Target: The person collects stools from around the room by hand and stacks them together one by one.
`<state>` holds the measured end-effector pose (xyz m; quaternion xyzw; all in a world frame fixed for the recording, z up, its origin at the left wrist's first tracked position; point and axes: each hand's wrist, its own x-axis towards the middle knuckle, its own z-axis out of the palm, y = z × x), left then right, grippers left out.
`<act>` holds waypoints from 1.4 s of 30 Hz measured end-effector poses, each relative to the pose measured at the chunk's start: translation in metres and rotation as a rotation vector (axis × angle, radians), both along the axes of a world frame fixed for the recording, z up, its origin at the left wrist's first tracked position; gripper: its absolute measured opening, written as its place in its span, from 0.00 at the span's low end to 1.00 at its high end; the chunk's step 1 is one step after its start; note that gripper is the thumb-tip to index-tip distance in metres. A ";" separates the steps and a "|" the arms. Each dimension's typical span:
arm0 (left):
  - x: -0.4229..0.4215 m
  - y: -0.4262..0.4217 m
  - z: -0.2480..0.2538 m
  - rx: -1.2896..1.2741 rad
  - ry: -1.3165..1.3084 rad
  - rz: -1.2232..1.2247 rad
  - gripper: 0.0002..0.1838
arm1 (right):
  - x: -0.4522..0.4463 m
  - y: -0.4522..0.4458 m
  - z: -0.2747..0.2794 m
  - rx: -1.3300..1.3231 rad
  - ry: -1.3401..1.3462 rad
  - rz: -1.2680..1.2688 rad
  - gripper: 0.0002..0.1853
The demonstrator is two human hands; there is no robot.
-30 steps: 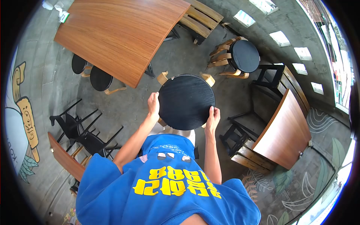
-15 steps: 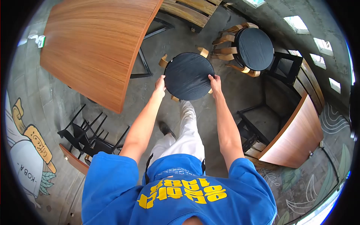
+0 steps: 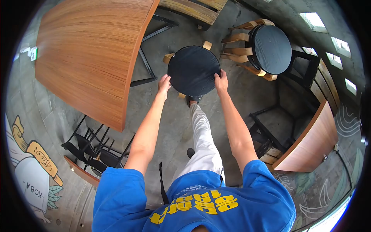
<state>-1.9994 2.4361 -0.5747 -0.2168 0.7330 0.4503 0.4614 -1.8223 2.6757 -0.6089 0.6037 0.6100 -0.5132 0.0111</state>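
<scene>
A round stool (image 3: 194, 70) with a black seat and bent light-wood legs is held out in front of me, seat facing up. My left hand (image 3: 164, 86) grips the left edge of its seat. On the opposite edge, my right hand (image 3: 221, 81) has its thumb on top and its fingers partly hidden by the rim. Both arms are stretched forward. To the upper right stands a stack of similar stools (image 3: 271, 49), apart from the held one.
A large wooden table (image 3: 89, 54) fills the upper left. Black chairs (image 3: 87, 150) are at the lower left. Slatted benches (image 3: 193, 11) stand at the top and right, beside a smaller wooden table (image 3: 309, 143). My foot (image 3: 194, 99) is just below the stool.
My hands have carried the stool forward, away from my body, with arms extending. My legs have stepped forward. The stool stack appears closer, and the large table has shifted left in view.
</scene>
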 end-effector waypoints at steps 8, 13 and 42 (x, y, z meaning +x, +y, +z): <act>0.079 -0.067 0.073 0.071 0.229 -0.206 0.16 | 0.050 -0.061 0.083 0.149 -0.040 0.563 0.16; 0.165 -0.129 0.111 -0.043 0.313 -0.098 0.13 | 0.061 -0.109 0.146 -0.014 0.085 0.938 0.16; 0.910 -0.348 0.583 -0.383 1.172 1.742 0.20 | 0.462 -0.649 0.553 -1.206 0.213 2.595 0.16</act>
